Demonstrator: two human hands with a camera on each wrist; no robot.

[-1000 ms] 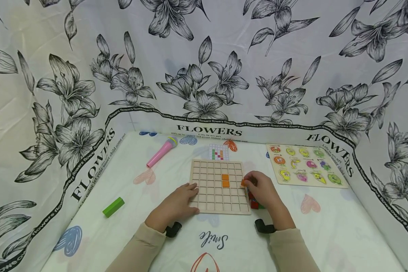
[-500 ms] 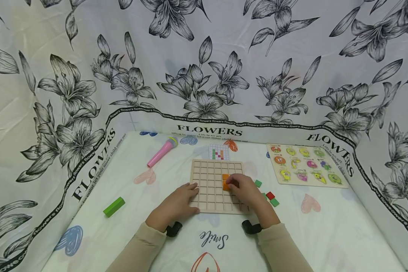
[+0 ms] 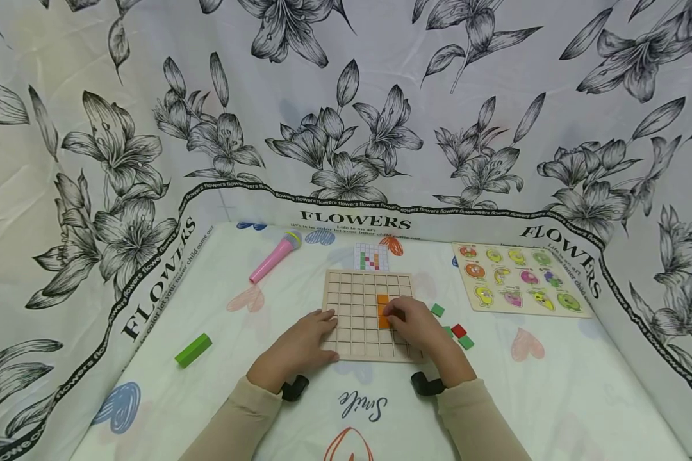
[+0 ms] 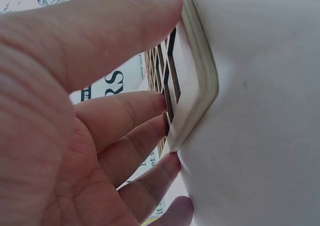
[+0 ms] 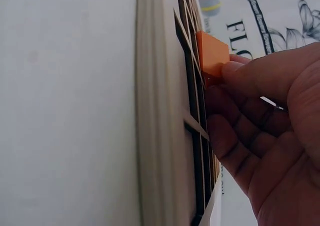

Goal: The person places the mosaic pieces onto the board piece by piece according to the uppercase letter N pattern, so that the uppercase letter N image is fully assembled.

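A wooden grid board (image 3: 352,323) lies flat on the cloth. My left hand (image 3: 302,342) rests along its left side; in the left wrist view the thumb (image 4: 155,13) and extended fingers (image 4: 140,108) touch its rim. Over the board, my right hand (image 3: 418,326) pinches an orange square tile (image 5: 214,55) between thumb and fingertips. That tile stands tilted at the grid in the right wrist view. Another orange tile (image 3: 383,299) sits in the same column, farther from me. The right hand hides the board's lower right part.
Green tiles (image 3: 437,310) and a red tile (image 3: 458,331) lie right of the board. Behind it is a pattern card (image 3: 371,257). A pink toy microphone (image 3: 271,259) and a green block (image 3: 193,350) lie left, a fruit puzzle (image 3: 525,282) at right.
My right hand has moved left from the board's right edge onto the grid, bringing an orange tile to the orange column, and uncovering the loose tiles. The left hand has stayed put.
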